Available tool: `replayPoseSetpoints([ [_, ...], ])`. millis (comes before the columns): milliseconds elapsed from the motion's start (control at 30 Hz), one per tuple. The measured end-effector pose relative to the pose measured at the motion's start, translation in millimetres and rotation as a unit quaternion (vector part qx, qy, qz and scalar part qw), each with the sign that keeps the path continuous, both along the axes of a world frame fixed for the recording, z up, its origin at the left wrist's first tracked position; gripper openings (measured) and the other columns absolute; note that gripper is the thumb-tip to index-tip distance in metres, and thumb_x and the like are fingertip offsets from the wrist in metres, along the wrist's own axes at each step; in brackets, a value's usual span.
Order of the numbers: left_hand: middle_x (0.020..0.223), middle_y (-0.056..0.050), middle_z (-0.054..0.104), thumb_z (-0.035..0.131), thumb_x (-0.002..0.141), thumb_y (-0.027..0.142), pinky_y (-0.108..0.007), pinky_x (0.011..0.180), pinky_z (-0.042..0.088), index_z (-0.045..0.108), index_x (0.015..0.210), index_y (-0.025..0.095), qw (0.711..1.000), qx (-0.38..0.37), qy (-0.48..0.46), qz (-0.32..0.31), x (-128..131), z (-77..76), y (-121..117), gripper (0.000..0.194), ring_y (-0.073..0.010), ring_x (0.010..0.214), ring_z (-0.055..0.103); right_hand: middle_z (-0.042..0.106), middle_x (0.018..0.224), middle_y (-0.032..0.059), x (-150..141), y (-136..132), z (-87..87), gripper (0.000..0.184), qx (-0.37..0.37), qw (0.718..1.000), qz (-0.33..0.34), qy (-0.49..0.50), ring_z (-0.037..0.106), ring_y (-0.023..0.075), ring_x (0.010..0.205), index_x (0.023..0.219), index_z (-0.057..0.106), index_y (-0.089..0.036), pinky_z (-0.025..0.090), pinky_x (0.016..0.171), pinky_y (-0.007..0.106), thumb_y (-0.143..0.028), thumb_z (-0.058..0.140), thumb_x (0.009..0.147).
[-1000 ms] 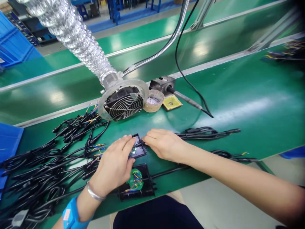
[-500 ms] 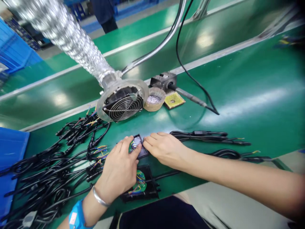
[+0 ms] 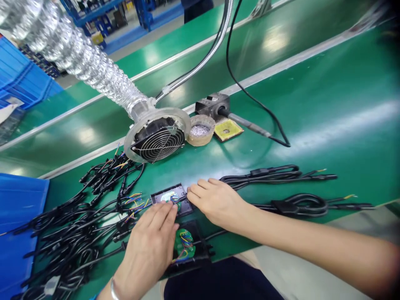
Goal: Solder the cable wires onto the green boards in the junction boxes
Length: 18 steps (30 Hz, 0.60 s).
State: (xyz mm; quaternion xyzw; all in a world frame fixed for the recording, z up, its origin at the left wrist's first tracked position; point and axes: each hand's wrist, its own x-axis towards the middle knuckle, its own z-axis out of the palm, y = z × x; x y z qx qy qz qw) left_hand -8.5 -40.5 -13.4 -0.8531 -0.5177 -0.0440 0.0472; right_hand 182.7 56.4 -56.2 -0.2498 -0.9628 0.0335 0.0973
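My left hand (image 3: 151, 239) lies with its fingers stretched out, fingertips at the lower edge of a shallow black plastic case (image 3: 186, 207). Inside that case are a small green circuit board (image 3: 178, 205), partly hidden by the fingers, and some fine wires. At the case's right side, my right hand (image 3: 215, 204) has its fingers closed on a black cable (image 3: 181, 198) that runs into the case. Nearer to me, partly under my left hand, is a second black case (image 3: 200, 260) holding a round green board (image 3: 184, 243) with coloured wires.
Tangled black cables (image 3: 71, 225) with bare coloured ends cover the left side, beside a blue bin (image 3: 18, 216). Coiled cables (image 3: 309, 204) lie right. Behind stand a fume extractor fan (image 3: 161, 143), a solder cup (image 3: 200, 131), a yellow sponge (image 3: 228, 130) and a soldering iron (image 3: 246, 123) in its holder.
My left hand has drawn back toward me and off the case's left side, its thumb no longer on the board, uncovering more of the case. My right hand stays at the cable. The view has shifted slightly.
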Motion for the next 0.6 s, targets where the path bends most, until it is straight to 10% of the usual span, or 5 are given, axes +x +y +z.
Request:
replayPoseSetpoints([
  [400,0.134,-0.018,0.058,0.046,0.093,0.024,-0.05,0.094,0.053,0.052,0.133,0.005,0.992,-0.115,0.009,0.04,5,-1.4,23,0.045,-0.0319,0.115,0.058,0.061,0.078,0.0039,2,4,-8.6,0.015,0.001,0.998,-0.001,0.062,0.047,0.0192,0.074,0.082,0.059,-0.018,0.026,0.067,0.034,-0.005,0.053,0.081],
  [600,0.132,-0.01,0.06,0.049,0.095,0.02,-0.037,0.104,0.048,0.051,0.134,0.014,0.989,-0.093,-0.112,0.025,-20,10.9,12,0.04,-0.0217,0.123,0.054,0.06,0.074,0.0043,7,8,-11.4,0.016,-0.004,0.995,-0.017,0.098,0.047,0.0189,0.074,0.08,0.064,-0.017,0.029,0.066,0.034,-0.008,0.053,0.086],
])
